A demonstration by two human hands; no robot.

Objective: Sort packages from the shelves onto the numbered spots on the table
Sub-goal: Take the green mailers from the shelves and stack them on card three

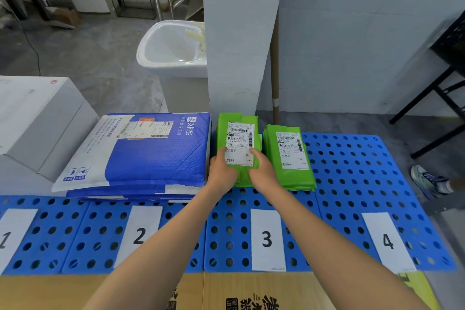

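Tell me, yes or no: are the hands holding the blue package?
No: the left hand and right hand both hold the left green package, beside the blue package.

The table [352, 173] is bright blue, patterned all over with rows of round holes that show dark. Four white cards [266, 239] lie along its near part, each bearing a black digit. The green package [240, 143] is vivid lime, with a white label printed in black barcodes and text. The second green package [289, 156], just right of it, has the same lime wrap and black-printed white label. The mailer [151, 153] at left is royal blue with a white band, white lettering and a small orange patch. The box [37, 121] at far left is white with a tiny red mark. The cardboard [251, 292] along the near edge is tan with black characters. The sink [171, 48] is white, the floor [88, 58] grey, and the shoe [430, 180] at right white with blue and green streaks.
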